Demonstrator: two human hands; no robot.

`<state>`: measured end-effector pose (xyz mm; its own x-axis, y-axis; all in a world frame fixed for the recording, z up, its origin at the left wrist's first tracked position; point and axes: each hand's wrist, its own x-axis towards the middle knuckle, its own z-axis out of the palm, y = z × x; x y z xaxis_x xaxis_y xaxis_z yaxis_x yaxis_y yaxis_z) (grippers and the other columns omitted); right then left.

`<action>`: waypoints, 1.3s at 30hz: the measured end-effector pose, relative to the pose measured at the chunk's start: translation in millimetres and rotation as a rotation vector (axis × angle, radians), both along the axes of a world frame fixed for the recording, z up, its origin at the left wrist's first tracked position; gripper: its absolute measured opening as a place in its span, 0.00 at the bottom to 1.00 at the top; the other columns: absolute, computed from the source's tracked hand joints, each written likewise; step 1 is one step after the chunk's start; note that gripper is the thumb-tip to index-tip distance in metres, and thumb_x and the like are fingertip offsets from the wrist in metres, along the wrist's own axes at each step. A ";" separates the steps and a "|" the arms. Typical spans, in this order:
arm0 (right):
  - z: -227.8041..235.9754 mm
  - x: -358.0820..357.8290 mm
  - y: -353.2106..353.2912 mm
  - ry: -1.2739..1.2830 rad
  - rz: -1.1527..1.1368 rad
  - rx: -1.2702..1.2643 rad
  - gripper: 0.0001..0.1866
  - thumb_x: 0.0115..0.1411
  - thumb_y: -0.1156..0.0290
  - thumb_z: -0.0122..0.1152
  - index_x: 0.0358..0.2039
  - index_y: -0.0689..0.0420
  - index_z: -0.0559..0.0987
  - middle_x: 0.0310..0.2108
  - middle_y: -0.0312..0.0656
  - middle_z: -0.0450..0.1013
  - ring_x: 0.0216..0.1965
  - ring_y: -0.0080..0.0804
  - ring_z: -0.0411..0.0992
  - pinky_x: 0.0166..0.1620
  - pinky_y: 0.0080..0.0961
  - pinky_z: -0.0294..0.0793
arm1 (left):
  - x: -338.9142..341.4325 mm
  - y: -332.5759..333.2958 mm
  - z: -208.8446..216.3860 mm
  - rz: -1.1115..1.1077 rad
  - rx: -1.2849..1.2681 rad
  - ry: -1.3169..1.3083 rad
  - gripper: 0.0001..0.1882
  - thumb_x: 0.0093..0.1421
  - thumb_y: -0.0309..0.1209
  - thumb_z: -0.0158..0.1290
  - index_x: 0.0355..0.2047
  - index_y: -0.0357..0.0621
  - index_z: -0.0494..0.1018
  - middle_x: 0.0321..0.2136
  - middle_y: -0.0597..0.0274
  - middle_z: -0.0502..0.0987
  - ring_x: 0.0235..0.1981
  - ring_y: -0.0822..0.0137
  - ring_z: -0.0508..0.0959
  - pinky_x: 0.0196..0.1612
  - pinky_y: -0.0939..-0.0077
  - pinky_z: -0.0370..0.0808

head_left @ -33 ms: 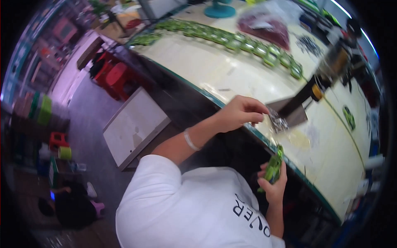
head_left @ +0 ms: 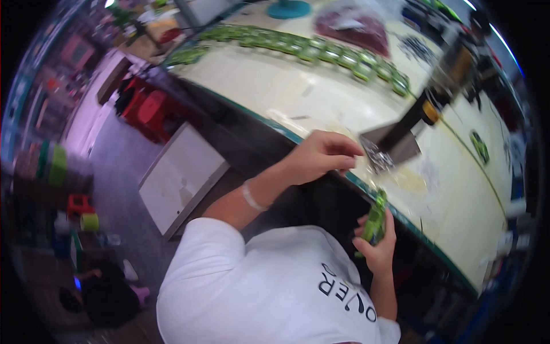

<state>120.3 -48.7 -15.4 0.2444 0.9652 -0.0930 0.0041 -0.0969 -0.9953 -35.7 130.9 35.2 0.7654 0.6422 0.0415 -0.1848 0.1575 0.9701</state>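
My left hand (head_left: 325, 158) is over the near table edge, beside a pile of small silver metal pieces (head_left: 379, 156) that look like screws. Its thumb and forefinger are brought together; anything between them is too small to make out. A shiny green plastic part (head_left: 375, 221), long and narrow, is gripped upright in my right hand (head_left: 379, 243) just in front of the table edge. The metal pieces lie on a grey plate (head_left: 405, 150), at the foot of a dark upright device (head_left: 409, 126) with a yellow band.
A long row of similar green parts (head_left: 312, 50) crosses the cream table (head_left: 258, 86). One more green part (head_left: 479, 147) lies at the right. Behind the row are a bag of dark red pieces (head_left: 352, 31) and a teal base (head_left: 288, 9). Red stools (head_left: 152, 112) and a pale box (head_left: 182, 172) stand left.
The whole view has shifted a little, so the table sits slightly farther left and higher. Both hands keep the same hold, with hardly any movement relative to the table.
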 end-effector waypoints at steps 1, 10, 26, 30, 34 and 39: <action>2.0 2.3 6.3 -0.109 0.028 0.018 0.42 0.35 0.71 0.64 0.51 0.63 0.55 0.35 0.46 0.68 0.32 0.31 0.70 0.37 0.23 0.69 | -7.3 -10.6 4.3 0.005 -0.051 -0.007 0.11 0.48 0.20 0.51 0.34 0.32 0.70 0.23 0.62 0.72 0.23 0.76 0.71 0.28 0.85 0.70; 31.3 0.6 13.4 -0.533 0.006 0.142 0.41 0.32 0.75 0.64 0.50 0.61 0.57 0.36 0.47 0.68 0.34 0.35 0.70 0.38 0.24 0.69 | -1.6 -48.5 0.7 0.021 0.506 -0.072 0.12 0.44 0.18 0.55 0.32 0.35 0.72 0.26 0.61 0.69 0.26 0.75 0.69 0.29 0.85 0.68; 19.7 5.8 12.1 -0.806 -0.081 0.332 0.41 0.29 0.75 0.65 0.49 0.61 0.61 0.28 0.43 0.67 0.25 0.33 0.67 0.30 0.24 0.69 | 3.0 -52.8 4.1 0.140 0.808 0.094 0.13 0.39 0.20 0.58 0.29 0.38 0.73 0.23 0.62 0.67 0.25 0.70 0.67 0.25 0.81 0.64; 17.9 8.1 12.5 -0.842 -0.105 0.368 0.41 0.29 0.75 0.66 0.48 0.61 0.61 0.28 0.43 0.67 0.25 0.32 0.67 0.30 0.23 0.69 | 3.8 -52.6 7.9 0.129 0.885 0.134 0.14 0.38 0.20 0.58 0.29 0.40 0.73 0.22 0.62 0.66 0.24 0.68 0.66 0.26 0.79 0.64; 18.1 10.0 11.1 -0.786 -0.118 0.370 0.41 0.28 0.75 0.66 0.48 0.61 0.62 0.28 0.43 0.67 0.25 0.31 0.68 0.30 0.23 0.69 | 7.8 -52.0 7.5 0.150 1.239 0.085 0.17 0.36 0.21 0.58 0.31 0.38 0.72 0.22 0.62 0.65 0.24 0.65 0.66 0.27 0.75 0.63; 5.6 5.9 3.8 -0.586 -0.059 0.211 0.38 0.33 0.72 0.63 0.49 0.59 0.61 0.31 0.48 0.68 0.32 0.42 0.69 0.36 0.29 0.69 | 8.6 -68.6 -14.1 0.207 1.470 0.196 0.21 0.37 0.24 0.57 0.36 0.31 0.70 0.24 0.62 0.66 0.27 0.63 0.65 0.29 0.73 0.63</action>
<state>126.2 -44.9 -9.8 0.2507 0.9313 0.2642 0.5561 0.0849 -0.8267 -27.0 62.3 21.1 0.7381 0.2141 0.6398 0.0674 -0.9670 0.2458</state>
